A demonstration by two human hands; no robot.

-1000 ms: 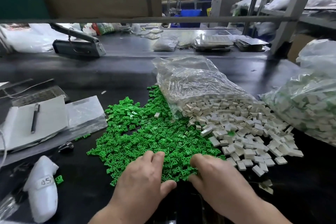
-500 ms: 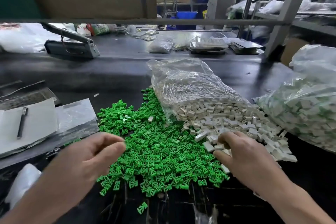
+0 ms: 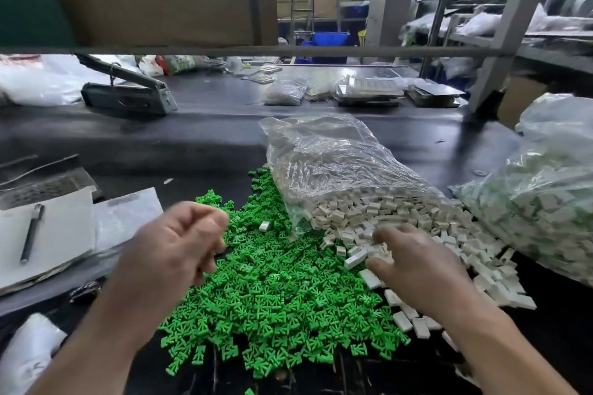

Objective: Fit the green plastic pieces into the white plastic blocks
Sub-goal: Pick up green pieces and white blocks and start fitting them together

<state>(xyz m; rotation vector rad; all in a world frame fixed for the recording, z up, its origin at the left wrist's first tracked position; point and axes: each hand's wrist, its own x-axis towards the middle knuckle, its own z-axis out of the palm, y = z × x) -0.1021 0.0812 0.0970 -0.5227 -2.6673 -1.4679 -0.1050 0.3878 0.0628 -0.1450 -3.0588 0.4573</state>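
A wide pile of small green plastic pieces (image 3: 276, 292) lies on the black table in front of me. White plastic blocks (image 3: 417, 221) spill out of an open clear bag (image 3: 330, 163) to its right. My left hand (image 3: 173, 247) hovers above the left side of the green pile, blurred, with its fingers curled in. Nothing shows inside it. My right hand (image 3: 414, 266) lies on the near edge of the white pile. Its bent fingertips and thumb pinch white blocks between them.
A second full clear bag of blocks (image 3: 545, 202) sits at the right. At the left lie white paper with a pen (image 3: 30, 234) and a plastic sleeve (image 3: 128, 215). A grey sealing tool (image 3: 128, 96) and more bags stand at the back. A horizontal bar (image 3: 288, 51) crosses overhead.
Both hands left the near edge of the green pile. The left hand rose and curled over the pile's left side. The right hand moved right and forward into the white blocks.
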